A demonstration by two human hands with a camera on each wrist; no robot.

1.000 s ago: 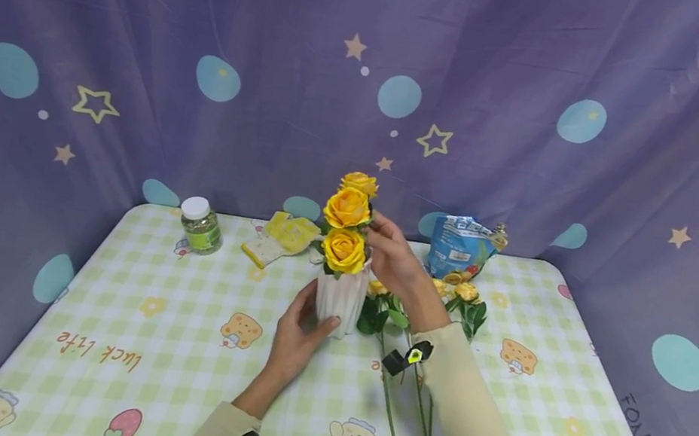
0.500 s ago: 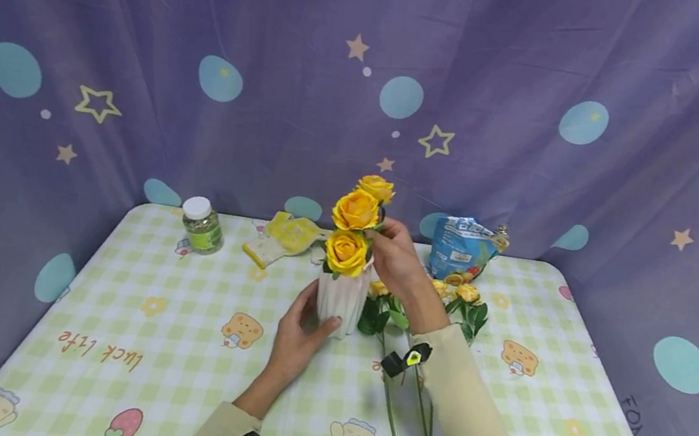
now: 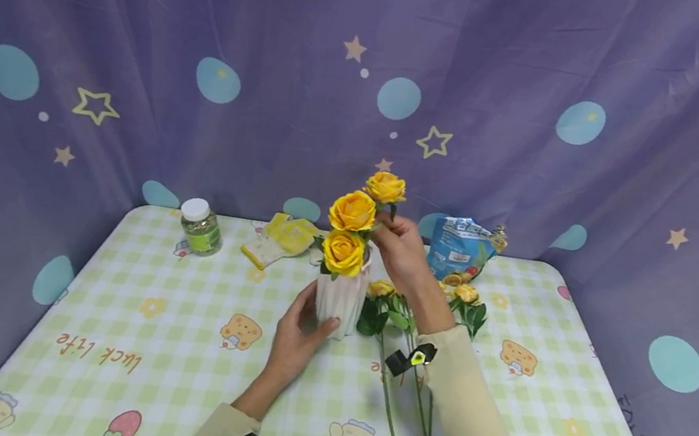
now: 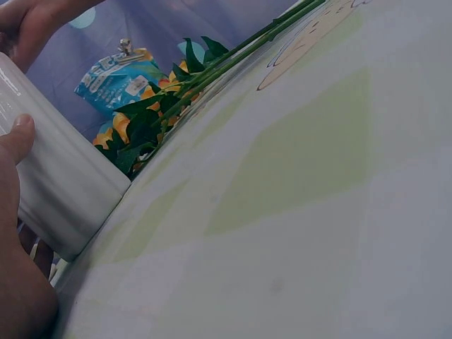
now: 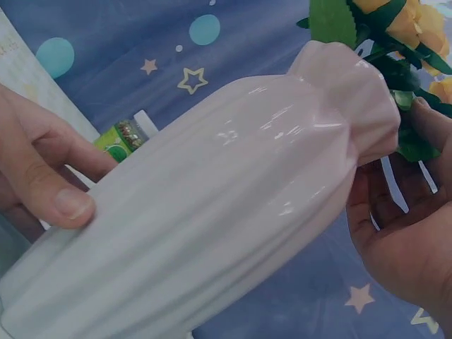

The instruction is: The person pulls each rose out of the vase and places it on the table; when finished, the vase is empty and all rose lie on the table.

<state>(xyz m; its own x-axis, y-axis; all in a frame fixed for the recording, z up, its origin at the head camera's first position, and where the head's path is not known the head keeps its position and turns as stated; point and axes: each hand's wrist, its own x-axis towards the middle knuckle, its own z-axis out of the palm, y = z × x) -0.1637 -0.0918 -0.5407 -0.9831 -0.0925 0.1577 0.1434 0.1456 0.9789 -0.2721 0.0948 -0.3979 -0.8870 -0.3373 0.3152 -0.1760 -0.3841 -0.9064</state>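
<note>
A pale ribbed vase (image 3: 339,300) stands upright on the table, its frilled neck (image 5: 346,106) tinged pink in the right wrist view. Three yellow roses rise from its mouth: a rear rose (image 3: 385,188), a middle rose (image 3: 353,211) and a front rose (image 3: 342,252). Around the vase's lower body curls my left hand (image 3: 296,335), with the thumb (image 4: 21,134) on its near side. My right hand (image 3: 402,253) pinches the rear rose just below its bloom, by the green leaves (image 5: 417,145); the stem there is hidden by the fingers.
Several yellow roses with long stems (image 3: 388,399) lie right of the vase, partly under my right forearm. Behind them stands a blue pouch (image 3: 457,250) with a clip. At back left are a white-capped jar (image 3: 201,229) and a yellow-and-white glove (image 3: 281,238).
My right hand has shifted slightly right, and the rear rose has leaned right, away from the middle rose. My left hand stays on the vase.
</note>
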